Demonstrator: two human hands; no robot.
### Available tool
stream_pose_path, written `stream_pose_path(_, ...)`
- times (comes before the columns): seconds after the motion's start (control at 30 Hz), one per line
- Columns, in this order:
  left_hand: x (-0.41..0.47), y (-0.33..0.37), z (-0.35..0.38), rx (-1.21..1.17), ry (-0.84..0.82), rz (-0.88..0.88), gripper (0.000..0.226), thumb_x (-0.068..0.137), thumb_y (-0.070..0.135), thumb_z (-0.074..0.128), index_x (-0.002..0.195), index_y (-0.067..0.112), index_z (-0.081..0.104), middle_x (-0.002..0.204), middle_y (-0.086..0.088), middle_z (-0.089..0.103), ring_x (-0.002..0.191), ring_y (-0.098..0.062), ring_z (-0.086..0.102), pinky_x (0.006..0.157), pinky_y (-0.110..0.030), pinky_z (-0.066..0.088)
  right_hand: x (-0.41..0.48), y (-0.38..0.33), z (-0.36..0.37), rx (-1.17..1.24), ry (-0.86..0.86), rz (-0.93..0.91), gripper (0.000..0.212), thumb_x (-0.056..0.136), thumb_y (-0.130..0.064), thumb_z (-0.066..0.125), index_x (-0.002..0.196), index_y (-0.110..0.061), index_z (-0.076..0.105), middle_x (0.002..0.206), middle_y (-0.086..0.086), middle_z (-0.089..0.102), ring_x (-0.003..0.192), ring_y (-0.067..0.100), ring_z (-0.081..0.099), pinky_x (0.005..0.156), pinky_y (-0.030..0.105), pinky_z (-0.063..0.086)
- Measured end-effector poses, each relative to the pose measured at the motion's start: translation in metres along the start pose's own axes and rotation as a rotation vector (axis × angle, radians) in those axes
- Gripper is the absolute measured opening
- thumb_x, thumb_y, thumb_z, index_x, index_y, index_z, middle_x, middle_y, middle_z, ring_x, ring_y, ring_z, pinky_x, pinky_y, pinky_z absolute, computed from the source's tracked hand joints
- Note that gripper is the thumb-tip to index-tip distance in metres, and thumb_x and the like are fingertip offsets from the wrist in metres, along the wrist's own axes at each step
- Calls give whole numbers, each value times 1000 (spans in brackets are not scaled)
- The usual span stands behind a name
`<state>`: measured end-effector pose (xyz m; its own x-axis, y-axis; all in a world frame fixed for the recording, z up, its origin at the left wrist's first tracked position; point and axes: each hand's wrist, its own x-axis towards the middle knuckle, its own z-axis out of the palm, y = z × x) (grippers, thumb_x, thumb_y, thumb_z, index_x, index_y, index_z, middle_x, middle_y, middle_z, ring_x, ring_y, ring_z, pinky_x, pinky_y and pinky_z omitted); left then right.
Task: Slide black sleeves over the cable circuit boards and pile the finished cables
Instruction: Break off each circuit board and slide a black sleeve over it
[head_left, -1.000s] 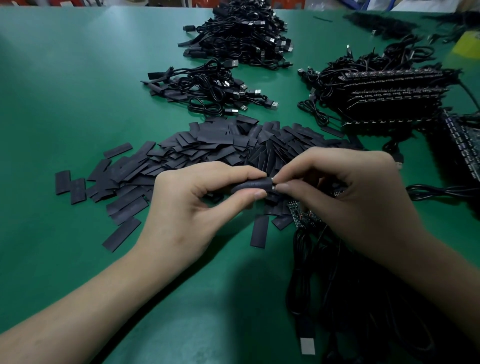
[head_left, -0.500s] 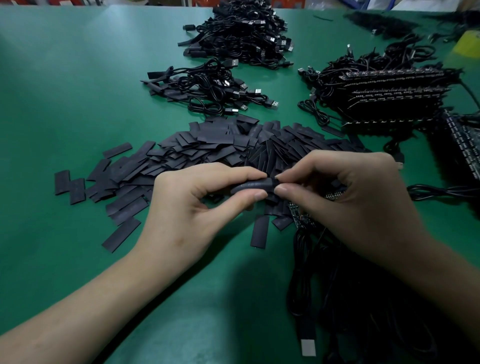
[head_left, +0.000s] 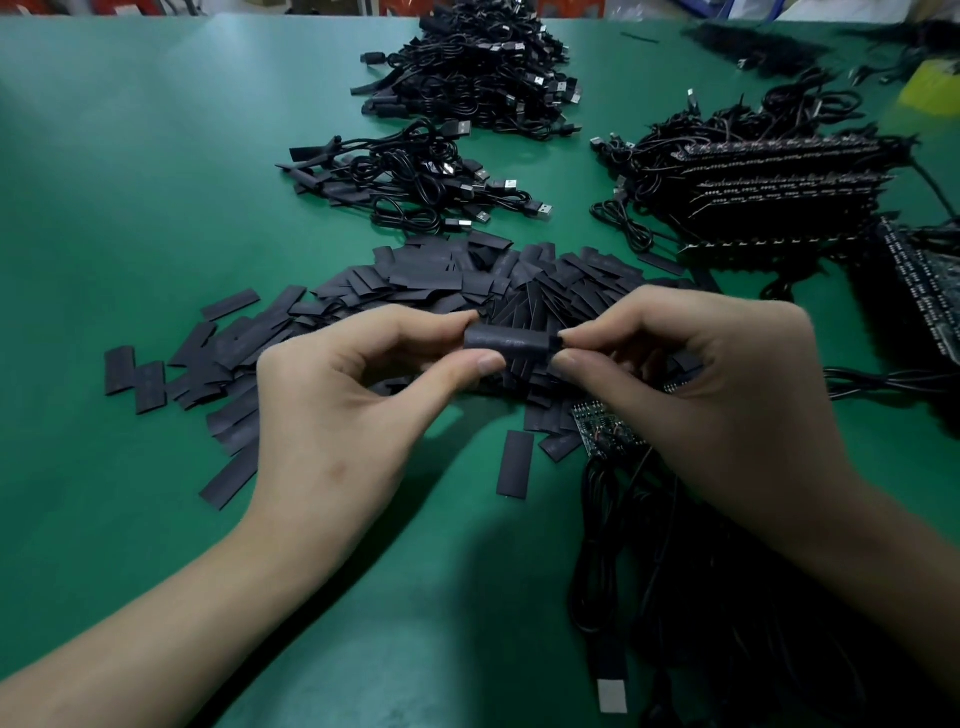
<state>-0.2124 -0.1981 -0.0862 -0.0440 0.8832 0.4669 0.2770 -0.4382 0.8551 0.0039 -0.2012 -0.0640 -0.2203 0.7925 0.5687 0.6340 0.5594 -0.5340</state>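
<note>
Now pinches black sleeve (head_left: 506, 340) by its left end in left hand (head_left: 332, 405), thumb and forefinger curled; nips its right end with right hand (head_left: 717, 395). Holds it above loose sleeve heap (head_left: 426, 291), mid-tabletop (head_left: 156, 182); sleeved cables (head_left: 415, 182) toward far edge.
</note>
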Motion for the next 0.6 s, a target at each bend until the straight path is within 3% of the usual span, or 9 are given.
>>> stream_pose_path(0.23, -5, -1, 8, -138, -10, -117, 27, 84, 15, 77, 111, 18, 76, 89, 10, 79, 82, -5, 76, 81, -17, 56, -2, -2, 3, -66, 37, 5, 7, 86, -24, 82, 89, -18, 79, 80, -26, 62, 71, -16, 56, 69, 4, 40)
stream_pose_path(0.43, -7, 2, 13, -268, -44, -138, 33, 86, 14, 71, 120, 18, 71, 94, 7, 79, 89, -13, 77, 86, -20, 57, 0, -3, 5, -100, 71, 5, 6, 88, -25, 80, 89, -19, 79, 77, -27, 60, 69, -16, 55, 68, 5, 40)
stream_pose_path(0.6, -9, 6, 15, -302, -69, -103, 36, 89, 10, 68, 124, 15, 68, 101, 4, 79, 91, -13, 77, 87, -21, 57, 0, -1, 6, -76, 86, 26, 9, 89, -25, 79, 90, -17, 79, 78, -30, 60, 69, -9, 62, 66, 15, 49)
